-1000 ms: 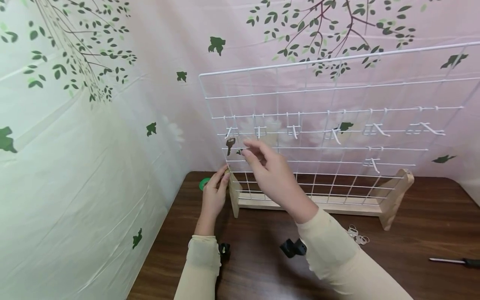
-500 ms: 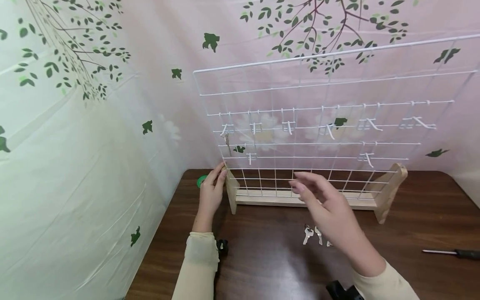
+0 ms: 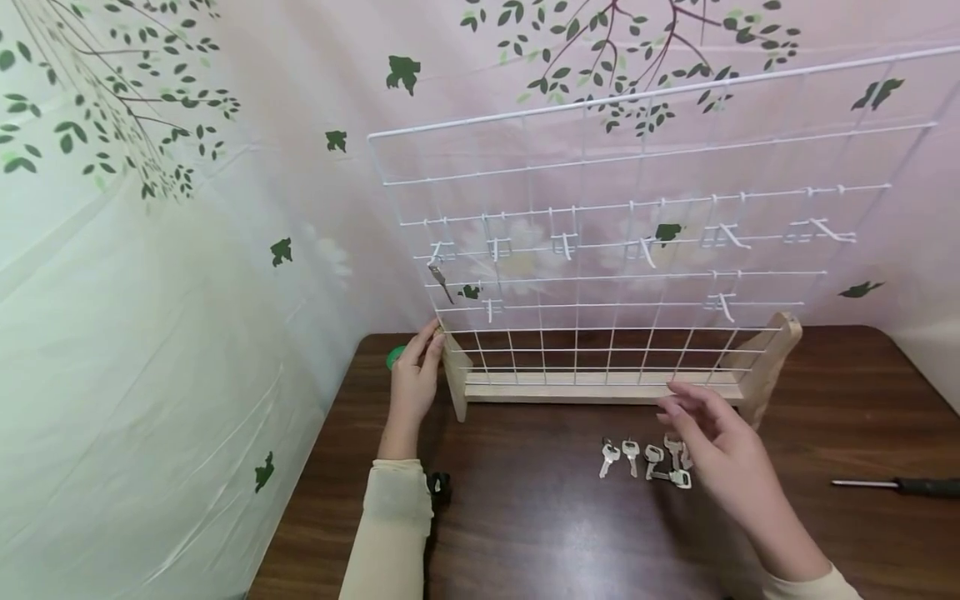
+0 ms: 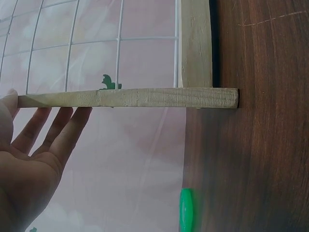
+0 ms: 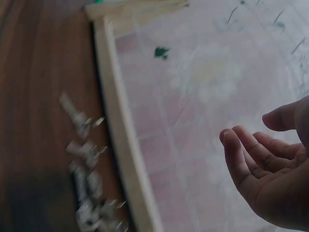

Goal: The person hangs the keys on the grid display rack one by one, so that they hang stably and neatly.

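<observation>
Right hand (image 3: 720,442) just above keys (image 3: 648,460)

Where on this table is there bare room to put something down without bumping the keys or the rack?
Bare wood lies between the left sleeve and the keys, toward the near edge, and between the rack's right foot and the screwdriver. It is crowded where the right hand hovers over the keys, and at the left hand by the green lid.

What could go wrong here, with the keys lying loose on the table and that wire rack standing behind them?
The right hand hovers empty over the loose keys, so it might knock them apart. The wire rack is steadied only by the left hand at one wooden foot; a tug could perhaps tip it. The hung key tilts and might slip off.
</observation>
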`<state>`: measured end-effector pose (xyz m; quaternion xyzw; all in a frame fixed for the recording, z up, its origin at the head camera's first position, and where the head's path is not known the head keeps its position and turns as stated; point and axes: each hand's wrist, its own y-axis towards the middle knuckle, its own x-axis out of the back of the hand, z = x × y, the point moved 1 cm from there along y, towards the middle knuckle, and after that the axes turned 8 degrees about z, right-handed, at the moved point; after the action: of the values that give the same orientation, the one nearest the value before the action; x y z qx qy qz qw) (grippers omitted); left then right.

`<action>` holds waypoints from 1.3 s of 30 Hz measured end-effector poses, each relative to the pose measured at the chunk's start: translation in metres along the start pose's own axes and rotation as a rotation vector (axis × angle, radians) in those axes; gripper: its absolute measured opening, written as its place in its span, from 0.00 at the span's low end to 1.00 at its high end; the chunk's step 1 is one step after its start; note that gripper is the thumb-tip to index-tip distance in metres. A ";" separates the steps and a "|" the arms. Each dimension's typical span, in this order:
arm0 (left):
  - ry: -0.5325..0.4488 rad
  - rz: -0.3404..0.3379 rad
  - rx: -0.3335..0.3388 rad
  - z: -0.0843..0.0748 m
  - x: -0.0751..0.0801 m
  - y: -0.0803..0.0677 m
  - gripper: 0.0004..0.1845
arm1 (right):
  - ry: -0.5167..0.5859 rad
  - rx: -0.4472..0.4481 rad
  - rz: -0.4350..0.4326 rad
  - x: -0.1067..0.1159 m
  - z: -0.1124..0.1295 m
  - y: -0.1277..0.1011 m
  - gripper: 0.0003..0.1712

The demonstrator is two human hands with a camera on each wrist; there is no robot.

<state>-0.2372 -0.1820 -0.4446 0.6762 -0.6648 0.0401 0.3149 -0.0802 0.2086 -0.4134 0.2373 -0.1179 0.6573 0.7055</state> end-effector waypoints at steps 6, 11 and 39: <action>0.001 -0.005 0.003 0.000 0.000 0.000 0.21 | -0.054 -0.067 -0.056 0.011 -0.044 -0.010 0.21; -0.003 -0.005 -0.004 0.003 -0.001 0.001 0.22 | -0.108 -0.194 -0.036 0.019 -0.075 -0.018 0.25; -0.024 -0.003 0.002 0.002 -0.001 0.001 0.21 | -0.374 -0.532 0.337 0.022 -0.112 0.003 0.27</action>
<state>-0.2393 -0.1820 -0.4462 0.6778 -0.6676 0.0323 0.3065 -0.0968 0.2826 -0.4986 0.1385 -0.4492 0.6558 0.5907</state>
